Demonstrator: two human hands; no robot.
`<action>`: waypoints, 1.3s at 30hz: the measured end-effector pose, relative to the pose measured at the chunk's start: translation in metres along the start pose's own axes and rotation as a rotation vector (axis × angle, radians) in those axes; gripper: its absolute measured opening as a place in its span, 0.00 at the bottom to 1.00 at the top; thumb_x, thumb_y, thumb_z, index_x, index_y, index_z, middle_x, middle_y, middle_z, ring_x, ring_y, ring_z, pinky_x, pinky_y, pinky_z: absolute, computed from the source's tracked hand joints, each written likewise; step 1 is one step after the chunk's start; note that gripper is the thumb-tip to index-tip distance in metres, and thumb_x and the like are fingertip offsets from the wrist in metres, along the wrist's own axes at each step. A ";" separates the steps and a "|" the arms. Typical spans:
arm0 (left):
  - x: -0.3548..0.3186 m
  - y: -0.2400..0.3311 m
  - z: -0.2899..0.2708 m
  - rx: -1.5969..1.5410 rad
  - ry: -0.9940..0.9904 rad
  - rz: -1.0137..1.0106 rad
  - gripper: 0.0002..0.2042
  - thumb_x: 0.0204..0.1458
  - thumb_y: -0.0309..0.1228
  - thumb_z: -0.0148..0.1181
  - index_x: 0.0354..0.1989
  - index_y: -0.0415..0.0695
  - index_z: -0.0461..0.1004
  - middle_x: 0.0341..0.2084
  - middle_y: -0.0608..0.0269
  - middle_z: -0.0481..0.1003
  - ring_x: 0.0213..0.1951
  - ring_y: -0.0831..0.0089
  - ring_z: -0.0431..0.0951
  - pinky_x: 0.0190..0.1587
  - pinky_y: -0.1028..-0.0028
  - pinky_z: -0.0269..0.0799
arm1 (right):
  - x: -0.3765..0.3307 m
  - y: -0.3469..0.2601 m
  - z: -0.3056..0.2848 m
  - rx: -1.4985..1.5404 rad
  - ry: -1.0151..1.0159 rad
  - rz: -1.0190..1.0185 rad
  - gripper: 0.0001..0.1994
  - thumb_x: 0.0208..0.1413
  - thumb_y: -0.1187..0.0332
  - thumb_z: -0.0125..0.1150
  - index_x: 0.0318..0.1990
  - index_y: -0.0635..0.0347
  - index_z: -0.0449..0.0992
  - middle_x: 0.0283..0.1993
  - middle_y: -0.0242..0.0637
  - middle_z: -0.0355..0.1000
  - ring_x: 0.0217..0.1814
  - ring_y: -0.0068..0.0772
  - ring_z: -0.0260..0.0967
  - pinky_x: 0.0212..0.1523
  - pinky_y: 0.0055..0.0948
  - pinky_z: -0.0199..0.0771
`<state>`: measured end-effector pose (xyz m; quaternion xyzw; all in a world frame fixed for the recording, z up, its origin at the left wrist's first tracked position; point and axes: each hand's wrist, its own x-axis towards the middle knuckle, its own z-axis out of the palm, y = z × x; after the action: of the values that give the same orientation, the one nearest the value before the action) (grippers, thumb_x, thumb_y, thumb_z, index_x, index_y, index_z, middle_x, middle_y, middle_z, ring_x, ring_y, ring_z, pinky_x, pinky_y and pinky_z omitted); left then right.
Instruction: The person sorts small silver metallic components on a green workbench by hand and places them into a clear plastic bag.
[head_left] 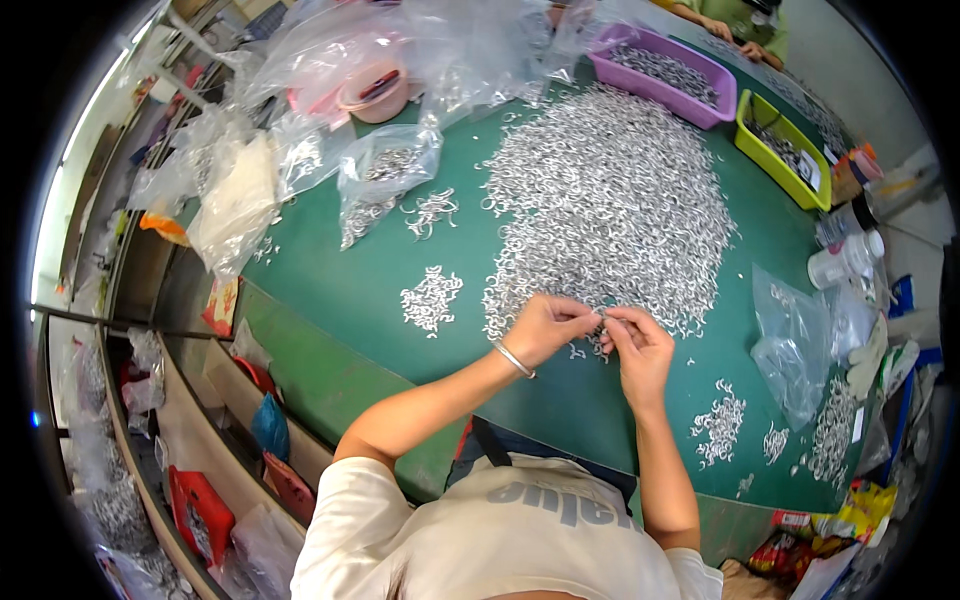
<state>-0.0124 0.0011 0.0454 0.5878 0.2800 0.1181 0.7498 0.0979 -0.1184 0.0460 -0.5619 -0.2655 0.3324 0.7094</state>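
My left hand (543,327) and my right hand (640,348) meet at the near edge of a broad heap of small silvery curved metal pieces (610,200). Both pinch at the same spot, fingertips almost touching. A tiny metal piece seems to sit between them, though it is too small to make out well. Around my left wrist is a silver bangle (514,359). A smaller pile of the same pieces (432,300) lies left of my left hand, and another pile (719,425) lies to the right of my right forearm.
A purple basket (664,65) and a yellow-green basket (783,150) stand at the far right. Clear plastic bags (390,165) and a pink bowl (374,92) crowd the far left. White bottles (846,260) line the right edge. Across the table, another person's hands (735,38) are at work.
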 end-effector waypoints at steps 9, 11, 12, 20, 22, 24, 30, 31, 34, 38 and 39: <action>0.041 0.013 -0.165 0.965 0.780 0.390 0.12 0.48 0.34 0.62 0.27 0.35 0.78 0.18 0.50 0.76 0.21 0.66 0.76 0.27 0.67 0.69 | -0.025 -0.017 -0.074 -0.186 0.159 -0.029 0.04 0.55 0.79 0.56 0.37 0.70 0.75 0.33 0.38 0.73 0.29 0.26 0.72 0.32 0.23 0.74; 0.044 0.003 -0.206 1.196 0.835 0.293 0.13 0.48 0.33 0.55 0.21 0.35 0.75 0.21 0.44 0.75 0.23 0.51 0.76 0.28 0.58 0.69 | -0.040 -0.038 -0.100 -0.233 0.305 0.078 0.06 0.56 0.75 0.57 0.37 0.71 0.75 0.32 0.38 0.73 0.29 0.24 0.72 0.34 0.23 0.73; 0.044 -0.008 -0.230 1.274 0.873 0.279 0.13 0.49 0.33 0.55 0.22 0.35 0.76 0.21 0.43 0.75 0.23 0.49 0.75 0.28 0.58 0.68 | -0.047 -0.043 -0.117 -0.172 0.340 0.079 0.06 0.56 0.75 0.58 0.38 0.70 0.75 0.32 0.38 0.74 0.29 0.25 0.72 0.34 0.23 0.73; 0.062 -0.043 -0.309 1.188 0.805 0.377 0.07 0.51 0.28 0.57 0.34 0.38 0.77 0.23 0.52 0.77 0.26 0.63 0.77 0.32 0.68 0.71 | -0.129 -0.058 -0.257 -0.159 0.833 0.009 0.06 0.56 0.74 0.59 0.37 0.68 0.75 0.29 0.37 0.74 0.28 0.23 0.72 0.30 0.19 0.72; 0.055 -0.039 -0.296 1.175 0.821 0.408 0.07 0.52 0.28 0.57 0.35 0.38 0.77 0.25 0.53 0.76 0.26 0.65 0.76 0.33 0.69 0.70 | -0.141 -0.058 -0.271 -0.316 0.848 0.027 0.05 0.56 0.75 0.58 0.37 0.69 0.75 0.29 0.37 0.74 0.28 0.22 0.72 0.30 0.18 0.72; 0.043 -0.026 -0.270 1.257 0.862 0.391 0.08 0.52 0.29 0.58 0.36 0.37 0.76 0.30 0.54 0.75 0.28 0.68 0.74 0.35 0.70 0.70 | -0.148 -0.053 -0.285 -0.496 0.869 0.062 0.05 0.55 0.75 0.59 0.35 0.68 0.76 0.29 0.34 0.74 0.28 0.22 0.72 0.31 0.20 0.72; 0.019 -0.003 -0.138 1.074 0.566 0.551 0.20 0.47 0.25 0.61 0.50 0.38 0.70 0.45 0.49 0.71 0.46 0.57 0.70 0.51 0.64 0.65 | -0.149 -0.051 -0.278 -1.292 0.829 0.041 0.05 0.47 0.75 0.62 0.32 0.65 0.77 0.34 0.43 0.74 0.37 0.42 0.71 0.42 0.35 0.69; 0.013 -0.006 -0.113 1.080 0.450 0.599 0.32 0.42 0.26 0.66 0.58 0.39 0.62 0.52 0.46 0.66 0.54 0.51 0.64 0.58 0.60 0.58 | -0.144 -0.055 -0.269 -1.495 0.784 -0.066 0.05 0.46 0.75 0.62 0.32 0.64 0.77 0.35 0.44 0.73 0.41 0.48 0.68 0.46 0.39 0.66; -0.006 -0.014 -0.053 1.184 0.182 0.505 0.52 0.30 0.38 0.76 0.66 0.43 0.51 0.64 0.41 0.49 0.63 0.43 0.52 0.63 0.53 0.50 | -0.124 -0.069 -0.224 -1.566 0.732 -0.061 0.07 0.46 0.76 0.63 0.34 0.64 0.75 0.36 0.44 0.71 0.41 0.48 0.66 0.43 0.40 0.65; -0.003 -0.034 -0.026 1.353 0.299 0.385 0.53 0.31 0.49 0.73 0.66 0.43 0.50 0.65 0.45 0.49 0.64 0.40 0.49 0.60 0.42 0.49 | -0.079 -0.067 -0.130 -1.100 0.314 -0.039 0.13 0.47 0.75 0.63 0.41 0.65 0.74 0.39 0.45 0.71 0.45 0.47 0.67 0.47 0.37 0.66; -0.002 -0.034 -0.024 1.375 0.310 0.392 0.52 0.32 0.48 0.72 0.66 0.43 0.50 0.64 0.46 0.50 0.63 0.41 0.50 0.60 0.44 0.48 | -0.068 -0.062 -0.114 -1.025 0.176 -0.038 0.15 0.47 0.74 0.63 0.44 0.65 0.73 0.40 0.46 0.71 0.47 0.47 0.67 0.49 0.37 0.66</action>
<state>-0.0323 0.0099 0.0099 0.9415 0.2835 0.1294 0.1283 0.1507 -0.2511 0.0801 -0.8579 -0.3438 0.0984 0.3689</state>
